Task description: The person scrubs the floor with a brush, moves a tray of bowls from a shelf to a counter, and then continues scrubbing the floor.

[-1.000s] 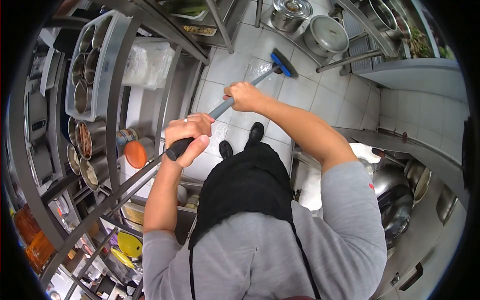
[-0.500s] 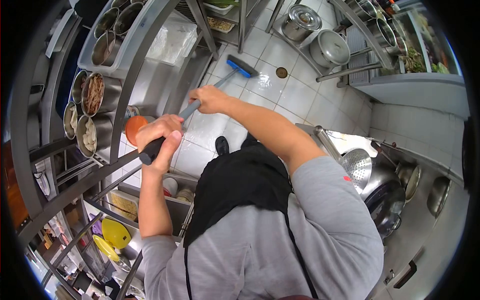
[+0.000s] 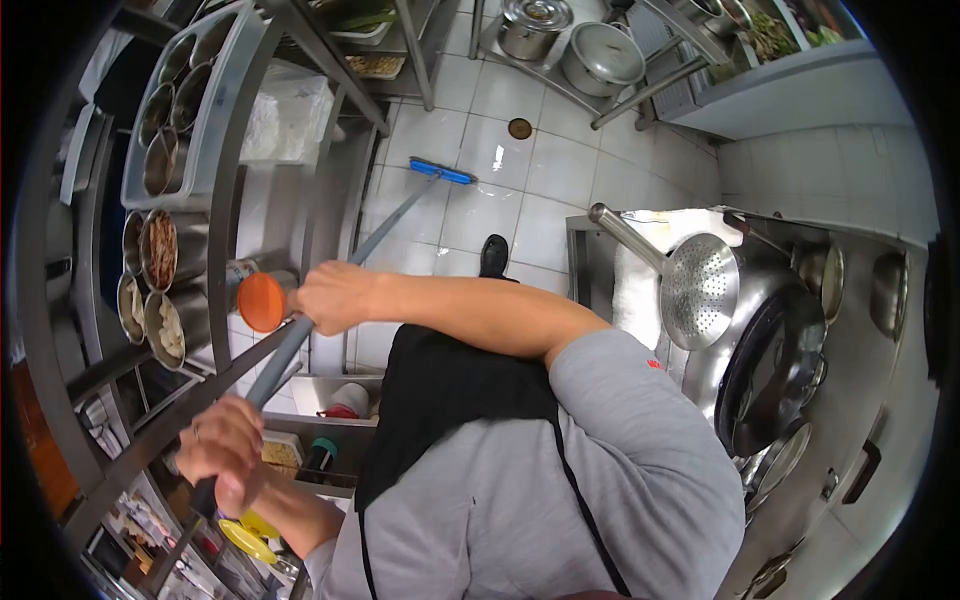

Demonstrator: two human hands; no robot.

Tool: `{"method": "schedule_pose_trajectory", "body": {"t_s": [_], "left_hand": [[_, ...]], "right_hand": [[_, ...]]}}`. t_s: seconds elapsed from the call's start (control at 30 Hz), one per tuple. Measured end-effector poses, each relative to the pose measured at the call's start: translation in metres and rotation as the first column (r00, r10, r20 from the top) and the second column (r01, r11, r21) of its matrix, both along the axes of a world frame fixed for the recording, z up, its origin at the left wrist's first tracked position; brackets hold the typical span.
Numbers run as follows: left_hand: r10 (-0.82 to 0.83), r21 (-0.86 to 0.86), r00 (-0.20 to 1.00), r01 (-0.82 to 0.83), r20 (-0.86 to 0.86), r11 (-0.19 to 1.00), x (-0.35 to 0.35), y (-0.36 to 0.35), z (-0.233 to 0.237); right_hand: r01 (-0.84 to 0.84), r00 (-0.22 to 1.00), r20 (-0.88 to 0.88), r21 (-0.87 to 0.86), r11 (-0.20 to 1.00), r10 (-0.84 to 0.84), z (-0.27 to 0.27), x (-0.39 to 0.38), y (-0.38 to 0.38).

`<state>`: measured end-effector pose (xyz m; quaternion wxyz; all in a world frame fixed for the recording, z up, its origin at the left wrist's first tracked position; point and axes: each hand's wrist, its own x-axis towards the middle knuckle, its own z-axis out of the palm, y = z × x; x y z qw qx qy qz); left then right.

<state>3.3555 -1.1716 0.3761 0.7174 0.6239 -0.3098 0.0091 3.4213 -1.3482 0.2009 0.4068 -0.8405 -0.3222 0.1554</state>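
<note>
A long-handled floor brush with a blue head stands on the wet white tiles, its grey pole slanting up toward me. My right hand is wrapped round the middle of the pole, palm down. Nearer my body, my left hand closes on the upper end, just above the black grip tip, and looks slightly blurred. The brush's bristles are mostly hidden under the head. An orange-lidded container is just left of my right hand.
Metal shelving with food pans runs along the left. Lidded pots stand on a low rack ahead, near a floor drain. At the right are a perforated ladle and a wok. My shoe is on the tiles.
The brush has come closer across the floor and its head has turned. Both hands have pulled back with the pole, the left toward the lower left. My view has shifted too.
</note>
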Motion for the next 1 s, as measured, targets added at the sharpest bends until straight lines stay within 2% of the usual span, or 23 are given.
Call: {"method": "schedule_pose_trajectory", "body": {"t_s": [0.07, 0.23, 0.37, 0.4, 0.53, 0.63, 0.73, 0.87, 0.93, 1.0], "left_hand": [[-0.038, -0.018, 0.999, 0.038, -0.013, 0.999, 0.002, -0.005, -0.003], [-0.181, -0.068, 0.982, 0.177, -0.060, 0.982, 0.025, -0.062, -0.053], [-0.321, 0.041, 0.947, 0.321, 0.002, 0.946, 0.048, -0.125, -0.117], [-0.369, 0.089, 0.929, 0.367, 0.009, 0.926, 0.054, -0.142, -0.131], [-0.480, 0.133, 0.877, 0.480, -0.029, 0.867, 0.062, -0.182, -0.176], [-0.473, 0.139, 0.881, 0.472, -0.033, 0.870, 0.063, -0.172, -0.170], [-0.427, 0.177, 0.904, 0.427, -0.041, 0.887, 0.062, -0.140, -0.144], [-0.321, 0.207, 0.942, 0.334, -0.098, 0.919, 0.066, -0.089, -0.098], [-0.252, 0.219, 0.957, 0.279, -0.144, 0.935, 0.068, -0.068, -0.070], [-0.193, 0.237, 0.967, 0.229, -0.167, 0.944, 0.071, -0.050, -0.047]], "right_hand": [[0.063, 0.998, -0.001, 0.040, 0.997, -0.063, -0.001, -0.009, -0.018], [0.267, 0.964, 0.036, -0.180, 0.947, -0.265, -0.037, -0.012, -0.097], [0.553, 0.827, 0.186, -0.096, 0.828, -0.530, -0.108, -0.022, -0.177], [0.598, 0.796, 0.205, -0.128, 0.791, -0.569, -0.121, -0.023, -0.195], [0.674, 0.738, 0.173, -0.155, 0.722, -0.652, -0.161, -0.034, -0.228], [0.708, 0.685, 0.235, 0.009, 0.706, -0.690, -0.169, -0.031, -0.209], [0.620, 0.752, 0.239, 0.059, 0.782, -0.614, -0.163, -0.023, -0.171], [0.565, 0.809, 0.072, 0.178, 0.806, -0.583, -0.130, -0.008, -0.103], [0.509, 0.860, -0.034, 0.094, 0.855, -0.509, -0.108, 0.004, -0.072], [0.460, 0.888, -0.076, 0.122, 0.880, -0.454, -0.095, 0.015, -0.041]]}}
